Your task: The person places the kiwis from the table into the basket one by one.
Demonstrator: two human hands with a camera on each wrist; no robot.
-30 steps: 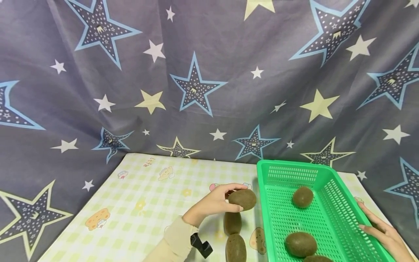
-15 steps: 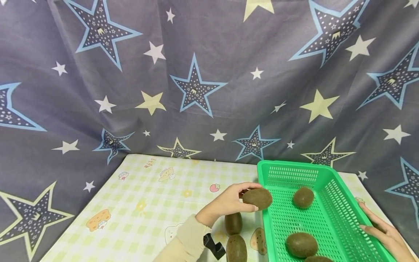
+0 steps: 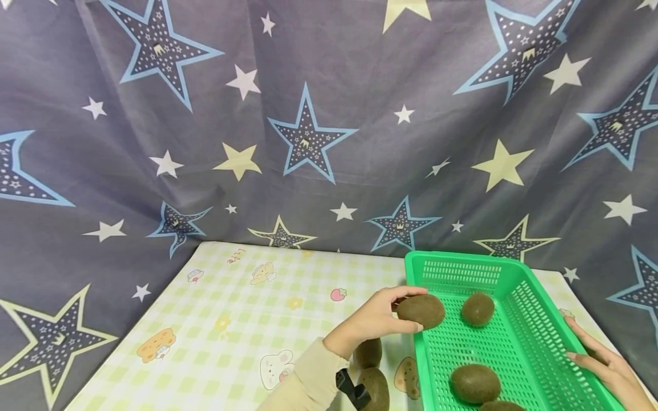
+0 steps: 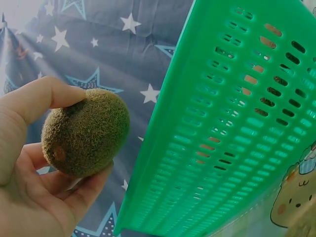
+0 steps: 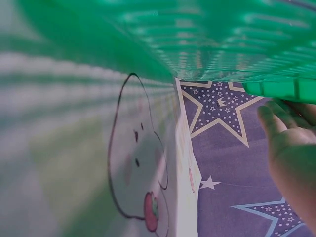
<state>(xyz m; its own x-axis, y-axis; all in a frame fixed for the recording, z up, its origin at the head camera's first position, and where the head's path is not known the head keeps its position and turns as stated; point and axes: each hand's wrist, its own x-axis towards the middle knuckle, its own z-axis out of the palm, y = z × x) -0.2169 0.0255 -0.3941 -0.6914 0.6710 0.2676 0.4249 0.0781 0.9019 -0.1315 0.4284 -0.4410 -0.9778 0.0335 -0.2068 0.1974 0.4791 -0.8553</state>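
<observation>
My left hand [image 3: 382,315] grips a brown fuzzy kiwi [image 3: 421,312] between thumb and fingers, just above the left rim of a green plastic basket [image 3: 417,348]. The left wrist view shows that kiwi [image 4: 86,133] from closer, beside the basket's perforated wall [image 4: 197,143]. On the basket's right side, my right hand [image 3: 604,365] holds the rim, thumb over it and fingers outside. Inside lie several kiwis, one farther back [image 3: 478,310] and one nearer [image 3: 475,383]. Two more kiwis stand in line on the cloth, partly hidden by my left forearm; the nearer kiwi [image 3: 375,388] shows more.
A checked tablecloth [image 3: 231,319] with cartoon prints covers the table left of the basket. Behind hangs a dark curtain [image 3: 360,188] patterned with stars, close to the table's back edge. A black strap mount [image 3: 353,390] sits on my left wrist.
My left hand has carried the kiwi rightward, from beside the basket to over its left rim. My right hand and the basket stay in place.
</observation>
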